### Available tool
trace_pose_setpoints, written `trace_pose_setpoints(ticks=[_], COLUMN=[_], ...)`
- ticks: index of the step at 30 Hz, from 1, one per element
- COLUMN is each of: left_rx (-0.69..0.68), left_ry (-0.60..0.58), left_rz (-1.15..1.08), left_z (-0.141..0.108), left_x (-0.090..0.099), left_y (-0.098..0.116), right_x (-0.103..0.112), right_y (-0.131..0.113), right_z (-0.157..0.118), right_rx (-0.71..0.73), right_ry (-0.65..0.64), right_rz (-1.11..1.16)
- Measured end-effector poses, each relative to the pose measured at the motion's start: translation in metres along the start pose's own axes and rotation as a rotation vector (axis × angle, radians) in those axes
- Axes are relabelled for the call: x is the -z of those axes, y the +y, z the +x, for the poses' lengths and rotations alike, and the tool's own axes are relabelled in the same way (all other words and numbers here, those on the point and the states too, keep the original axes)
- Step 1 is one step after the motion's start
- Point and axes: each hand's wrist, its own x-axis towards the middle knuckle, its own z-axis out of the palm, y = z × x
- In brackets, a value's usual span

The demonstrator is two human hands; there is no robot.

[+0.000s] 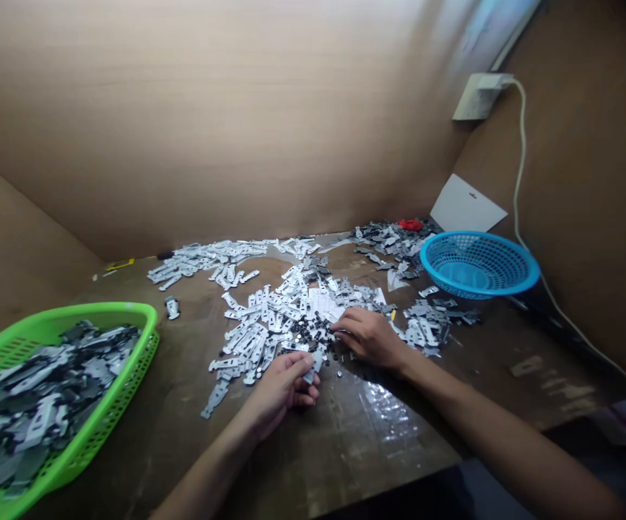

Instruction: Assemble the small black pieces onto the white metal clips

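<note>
My left hand [291,383], low in the middle of the head view, pinches a small grey metal piece [313,367] between thumb and fingers. Just right of it and farther back, my right hand [364,334] reaches down into a heap of small black parts [313,328]. Its fingers are drawn together at the heap, and whatever lies between the fingertips is too small to make out. Many flat silver metal pieces [248,343] lie spread around the black parts, mostly to the left and behind.
A green basket [150,318] full of metal pieces stands at the left. At the right is a blue basket [480,263], near a white card [467,206] and a cable [519,159] from a wall socket [475,97]. More metal pieces [209,256] lie along the back wall.
</note>
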Motion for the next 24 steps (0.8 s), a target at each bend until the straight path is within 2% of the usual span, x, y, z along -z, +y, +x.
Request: trace_pose_setpoints(ticks=[6, 11, 18, 24], left_rx=[0.007, 0.004, -0.012, -0.027], left_ry=[0.03, 0.041, 0.037, 0.028], left_rz=[0.029, 0.071, 0.15, 0.18], left_z=[-0.001, -0.003, -0.002, 0.0], left_x=[-0.001, -0.003, -0.001, -0.001], left_y=[0.0, 0.001, -0.001, -0.002], right_x=[0.001, 0.0, -0.003, 0.0], right_y=[-0.005, -0.014, -0.02, -0.021], right_z=[-0.002, -0.003, -0.004, -0.004], right_rx=[0.023, 0.086, 0.198, 0.192], right_ry=[0.08, 0.039, -0.047, -0.09], right_rz=[0.153, 0.266, 0.194, 0.135])
